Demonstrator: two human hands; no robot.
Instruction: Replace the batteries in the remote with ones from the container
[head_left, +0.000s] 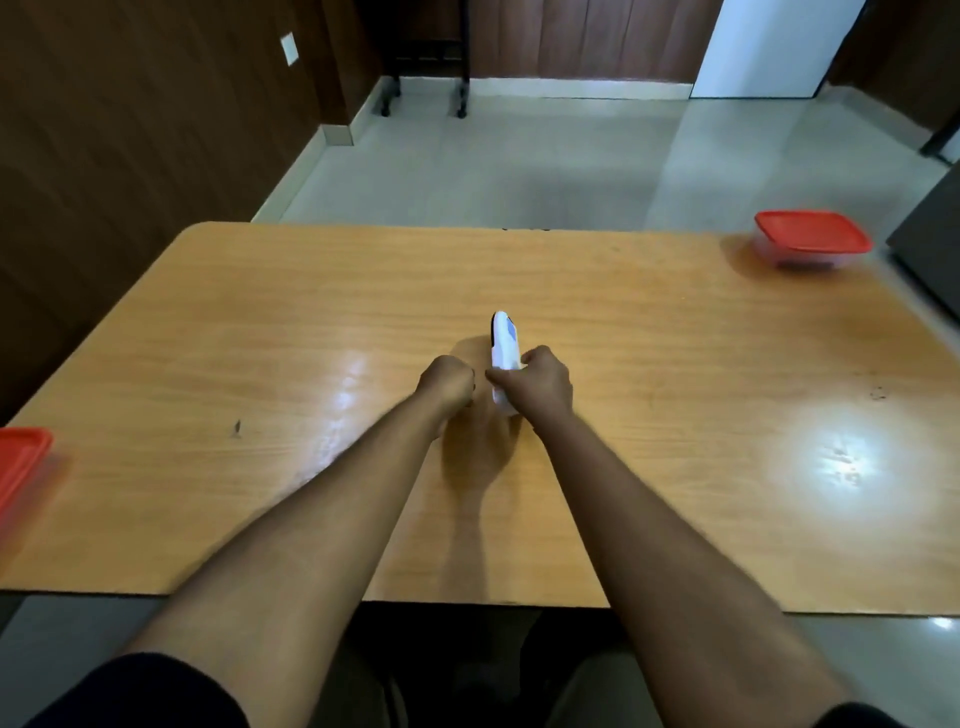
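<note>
- At the left edge of the frame, a red-lidded container (21, 462) is cut off by the border, lid on.
- Left of centre, the left hand (448, 383) is curled into a fist just beside the remote; whether its fingers hold anything I cannot tell.
- At centre, the white remote (505, 345) points its long axis up-frame, tilted above the worktop (675, 364).
- The right hand (537, 384) is wrapped around its near end.
- At upper right, a second red-lidded container (810, 238) sits well apart from both hands, nearer the right.
- No legible writing.
</note>
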